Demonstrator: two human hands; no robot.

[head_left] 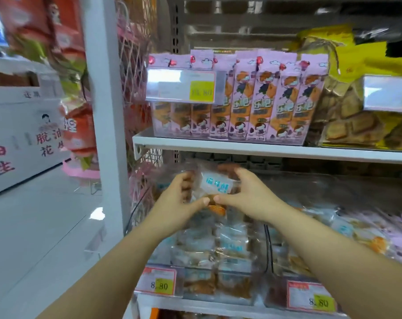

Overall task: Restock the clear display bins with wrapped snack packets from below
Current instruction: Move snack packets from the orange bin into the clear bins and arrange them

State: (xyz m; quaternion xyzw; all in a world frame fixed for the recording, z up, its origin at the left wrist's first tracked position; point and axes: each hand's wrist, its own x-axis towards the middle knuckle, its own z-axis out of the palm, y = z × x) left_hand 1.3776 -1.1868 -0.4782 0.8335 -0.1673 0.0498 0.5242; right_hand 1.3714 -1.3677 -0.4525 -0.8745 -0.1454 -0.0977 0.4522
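While both hands hold one packet over the left bin, the restock looks well along but not finished.

Post: a white post [105, 111] stands just left of the left bin [202, 298].
Left hand: the left hand [183, 199] is above the left bin, its grip curled round the packet's left end.
Packet: the wrapped packet [216, 184], clear with a blue-printed label, hangs between the hands above the left bin and has not been set down.
Right hand: the right hand [246, 196] has its fingers over the packet's top and its thumb under, a pinching grip; the two thumbs nearly touch.
Left bin: it is heaped with similar packets almost to its rim.
Right bin: the right bin [278, 272], touching the left bin's right wall, also holds many packets.
Done: both bins look mostly filled.
Left: placing this packet. The stock below the left bin is out of view, so I cannot tell how much remains.
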